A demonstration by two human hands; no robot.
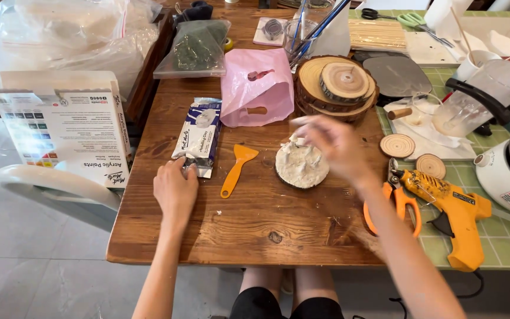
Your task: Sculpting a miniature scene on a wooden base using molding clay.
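View from above of a person seated at a brown, knotty wooden table [255, 230]. The left hand [175, 188] lies flat and open, palm down, fingertips touching the lower end of a soft blue-and-white clay packet [199, 136]. The right hand [332, 142] is blurred by motion above the upper right edge of a round wood slice [301, 166] covered in lumpy white clay; its fingers look loosely curled, and whether they pinch any clay cannot be told. The slice lies near the table's middle, between the hands. Just left of it lies an orange plastic scraper [236, 169] with a flat, flared blade. Behind it sits a crumpled pink plastic bag [257, 87], and beside that a stack of bark-edged wood rounds [336, 87]. To the right, on a green gridded cutting mat [503, 242], rest a yellow glue gun [450, 210], orange-handled scissors [398, 201] and two small wood discs [411, 153]. A white cardboard paint box [66, 127] stands at far left.
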